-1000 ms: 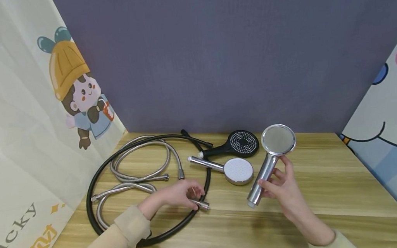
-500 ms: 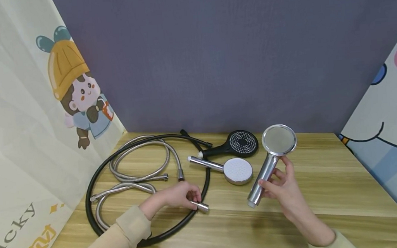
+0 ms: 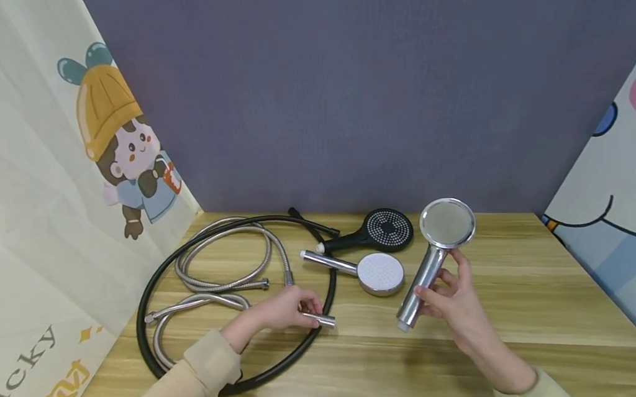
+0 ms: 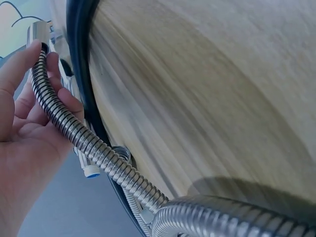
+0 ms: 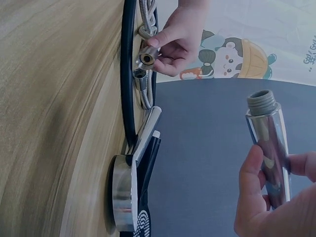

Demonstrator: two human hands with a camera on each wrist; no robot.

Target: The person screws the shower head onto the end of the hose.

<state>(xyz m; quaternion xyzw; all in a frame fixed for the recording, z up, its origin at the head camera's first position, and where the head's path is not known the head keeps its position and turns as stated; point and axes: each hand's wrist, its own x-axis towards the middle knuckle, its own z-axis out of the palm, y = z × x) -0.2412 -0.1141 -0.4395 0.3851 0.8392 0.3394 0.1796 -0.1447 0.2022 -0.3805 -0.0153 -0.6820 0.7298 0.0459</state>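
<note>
My left hand [image 3: 290, 308] pinches a metal shower hose [image 4: 89, 138] just behind its end fitting [image 3: 326, 320], which points right. In the right wrist view the fitting's open bore faces the camera. My right hand [image 3: 454, 300] grips the chrome handle [image 5: 269, 158] of a shower head [image 3: 447, 224], raised with its round face up and its handle slanting down left. A pale threaded end [image 5: 261, 102] shows on that handle in the right wrist view. Between the hands lies a shower head with a white face [image 3: 381, 272]; a black shower head [image 3: 389, 229] lies behind it.
A black hose [image 3: 144, 312] forms a big loop on the wooden table [image 3: 527, 294], around and under the left hand. Another metal hose [image 3: 226, 287] lies coiled at the back left. A grey panel [image 3: 343, 97] stands along the table's far edge.
The left hand has shifted slightly, and the hose fitting in it has tipped up to a flatter angle. The right hand and its shower head have hardly moved.
</note>
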